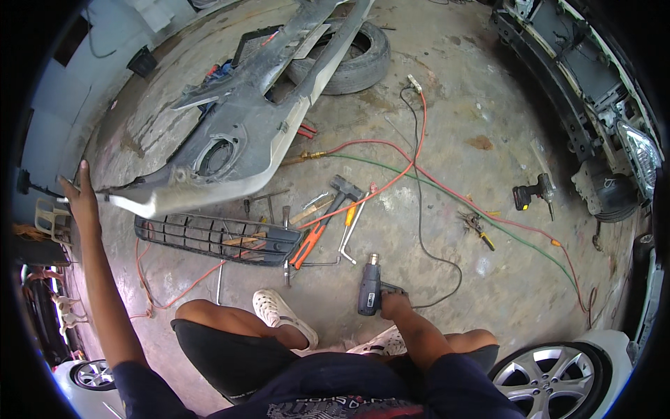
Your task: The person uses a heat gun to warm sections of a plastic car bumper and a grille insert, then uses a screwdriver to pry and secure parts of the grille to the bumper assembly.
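A stained concrete floor [488, 91] is carrying a tyre [359, 56], a black grille [209, 237], scattered hand tools [321, 223], a drill [532, 192] and trailing cables [419, 174].

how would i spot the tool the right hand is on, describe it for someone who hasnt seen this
Start at the long grey car bumper propped over the concrete floor, then drop past the black plastic grille and scattered hand tools. Nearest the knees, the right hand grips a dark pistol-shaped heat gun: the only corded tool with a metal nozzle.

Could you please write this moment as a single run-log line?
left hand: raised beside grey plastic car bumper | right hand: gripping dark corded heat gun resting on concrete floor | nearby: black plastic grille, scattered tools
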`<state>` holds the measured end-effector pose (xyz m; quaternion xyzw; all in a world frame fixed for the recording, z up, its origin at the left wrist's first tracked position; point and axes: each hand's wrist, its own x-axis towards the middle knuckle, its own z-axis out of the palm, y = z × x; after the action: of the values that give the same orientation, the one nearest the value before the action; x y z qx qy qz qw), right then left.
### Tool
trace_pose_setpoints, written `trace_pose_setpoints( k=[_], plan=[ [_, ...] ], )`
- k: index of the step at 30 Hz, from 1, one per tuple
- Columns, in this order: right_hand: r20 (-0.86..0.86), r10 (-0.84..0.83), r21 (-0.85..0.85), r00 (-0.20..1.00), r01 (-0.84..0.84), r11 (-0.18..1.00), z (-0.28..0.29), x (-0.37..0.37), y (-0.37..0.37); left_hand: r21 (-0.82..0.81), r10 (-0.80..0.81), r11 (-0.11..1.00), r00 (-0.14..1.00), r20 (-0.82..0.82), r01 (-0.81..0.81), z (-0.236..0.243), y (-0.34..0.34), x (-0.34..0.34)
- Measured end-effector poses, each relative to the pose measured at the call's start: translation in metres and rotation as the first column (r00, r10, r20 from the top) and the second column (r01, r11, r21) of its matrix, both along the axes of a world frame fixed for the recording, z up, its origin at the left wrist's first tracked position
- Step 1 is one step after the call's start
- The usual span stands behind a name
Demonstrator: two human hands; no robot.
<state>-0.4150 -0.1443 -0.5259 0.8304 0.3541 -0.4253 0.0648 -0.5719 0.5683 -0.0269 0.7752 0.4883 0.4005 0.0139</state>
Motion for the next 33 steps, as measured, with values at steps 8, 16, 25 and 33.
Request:
trace_pose_setpoints(
  k=[8, 16, 25, 33],
  plan=[
    [-0.152, -0.105, -0.089, 0.983, 0.092, 0.992, 0.010, 0.014, 0.024, -0.250, -0.683, 0.707, 0.548, -0.483, 0.661, -0.024, -0.234, 0.071],
    [-0.086, 0.027, -0.202, 0.996, -0.044, 0.978, 0.060, 0.050, 0.050, -0.321, -0.705, 0.707, 0.590, -0.394, 0.630, 0.014, -0.110, 0.084],
    [-0.016, 0.294, -0.485, 0.956, -0.265, 0.833, 0.156, 0.161, 0.110, -0.192, -0.643, 0.756, 0.655, -0.398, 0.626, 0.054, -0.017, 0.048],
    [0.239, 0.334, -0.716, 0.912, -0.067, 0.695, 0.357, 0.302, 0.174, -0.230, -0.803, 0.579, 0.498, -0.328, 0.782, 0.018, -0.032, 0.042]
  ],
)
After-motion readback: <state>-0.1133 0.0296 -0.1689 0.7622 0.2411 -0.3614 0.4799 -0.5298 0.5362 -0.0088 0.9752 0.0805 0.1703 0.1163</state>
